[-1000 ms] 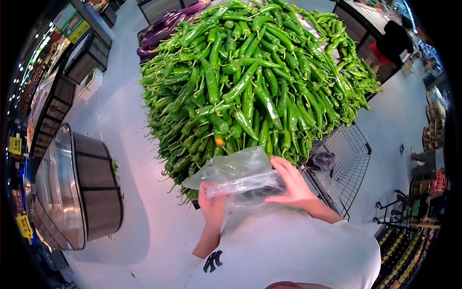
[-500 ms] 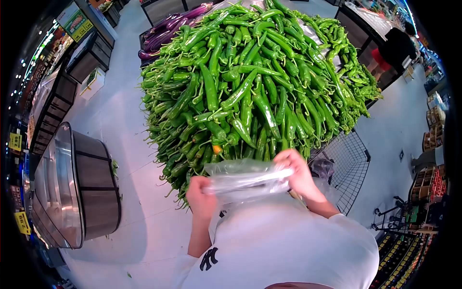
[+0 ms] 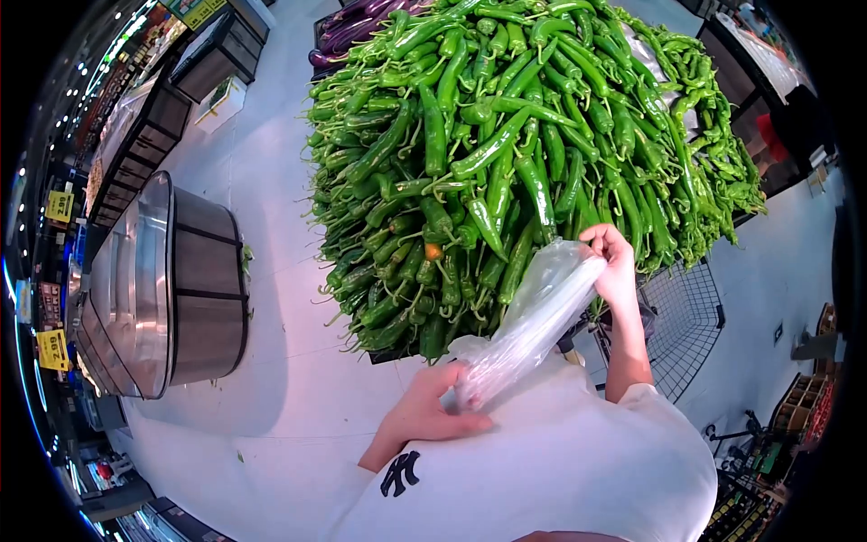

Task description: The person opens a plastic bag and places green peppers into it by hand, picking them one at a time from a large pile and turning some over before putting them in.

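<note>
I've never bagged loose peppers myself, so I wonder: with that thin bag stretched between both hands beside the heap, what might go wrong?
The plastic bag is pulled taut between the left hand and the right hand, so the thin film might tear. The green peppers are heaped steeply right at the display's edge, so a nudge there might send some sliding to the floor.

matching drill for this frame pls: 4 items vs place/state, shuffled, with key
Items:
1. plastic bag
2. green peppers
3. wire basket
4. metal bin

Places/states:
A. on the floor, left of the pepper display
B. stretched between left hand and right hand
C. below the right forearm, right of the peppers
D. heaped in a tall pile

Pairs: 1-B, 2-D, 3-C, 4-A
</note>
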A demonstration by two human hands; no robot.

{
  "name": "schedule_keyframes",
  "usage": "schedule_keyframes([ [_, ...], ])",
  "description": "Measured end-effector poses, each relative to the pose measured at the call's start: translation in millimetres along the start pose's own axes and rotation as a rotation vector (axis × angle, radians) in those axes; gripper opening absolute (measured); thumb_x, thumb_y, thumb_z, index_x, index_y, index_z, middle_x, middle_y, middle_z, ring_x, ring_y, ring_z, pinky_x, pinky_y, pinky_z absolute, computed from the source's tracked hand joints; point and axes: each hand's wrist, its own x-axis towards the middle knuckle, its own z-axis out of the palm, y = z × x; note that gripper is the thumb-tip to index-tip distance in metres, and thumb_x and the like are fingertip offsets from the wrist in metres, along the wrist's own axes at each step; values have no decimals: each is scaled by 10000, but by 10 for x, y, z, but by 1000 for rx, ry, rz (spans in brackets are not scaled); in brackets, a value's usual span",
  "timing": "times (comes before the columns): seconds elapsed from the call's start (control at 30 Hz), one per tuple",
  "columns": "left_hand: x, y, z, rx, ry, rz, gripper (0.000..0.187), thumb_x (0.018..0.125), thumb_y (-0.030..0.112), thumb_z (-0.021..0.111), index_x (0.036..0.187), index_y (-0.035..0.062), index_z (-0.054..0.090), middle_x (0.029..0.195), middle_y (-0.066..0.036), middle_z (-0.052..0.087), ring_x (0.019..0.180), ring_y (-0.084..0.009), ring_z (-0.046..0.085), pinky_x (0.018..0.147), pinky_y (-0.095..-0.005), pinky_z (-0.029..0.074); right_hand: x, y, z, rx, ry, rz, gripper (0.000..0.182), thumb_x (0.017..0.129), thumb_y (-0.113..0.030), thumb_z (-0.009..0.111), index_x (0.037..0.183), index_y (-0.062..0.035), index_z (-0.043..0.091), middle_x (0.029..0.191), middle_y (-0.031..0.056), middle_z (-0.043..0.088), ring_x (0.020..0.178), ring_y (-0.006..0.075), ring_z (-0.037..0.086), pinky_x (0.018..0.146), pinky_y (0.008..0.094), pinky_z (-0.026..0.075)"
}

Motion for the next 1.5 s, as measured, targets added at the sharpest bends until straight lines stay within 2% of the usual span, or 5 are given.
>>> schedule_keyframes([
  [0.2, 136, -533, -342, -21, 780, -98, 343, 868, 52, 735, 1135, 35, 519, 1031, -33, 595, 841, -96, 564, 777, -230, 483, -328, -259, 225, -104, -276, 66, 461, 730, 131, 659, 1155, -43, 612, 846, -33, 517, 624, 39, 409, 588, 209, 384],
  [0.53, 485, -199, -331, 500, 935, -124, 789, 823, 93, 776, 1481, 13, 347, 1458, -187, 441, 1191, -297, 529, 1028, -423, 449, -261, -480, 430, -444, -29, -515, 489, 800, -25, 765, 1253, -37, 582, 1344, 136, 532, 1011, 269, 607, 871, 353, 512],
  [0.73, 480, -356, -158, 1143, 634, 573, 319, 810, 61, 762, 1117, 58, 674, 1225, -82, 665, 1103, -301, 616, 984, -417, 464, -475, -408, 658, -565, -408, -693, 139, 859, -114, 698, 986, -59, 694, 1064, 88, 675, 974, 298, 632, 867, 405, 503],
  [0.97, 670, -669, -304, 856, 636, -100, 367, 816, 92, 753, 1169, 60, 660, 1107, -101, 678, 936, -283, 674, 833, -380, 541, -272, -233, 842, -751, -355, -490, 570, 811, -164, 758, 1305, -14, 515, 1289, 177, 522, 1043, 362, 645, 862, 423, 562],
  [1.5, 696, -519, -618, 1074, 521, -2, 809, 620, 210, 895, 1327, 41, 540, 1340, -160, 531, 1283, -366, 478, 1079, -464, 381, -333, -322, 1105, -908, -431, -758, 845, 640, -325, 881, 1366, -66, 533, 1395, 173, 458, 1276, 347, 452, 1047, 468, 364],
])
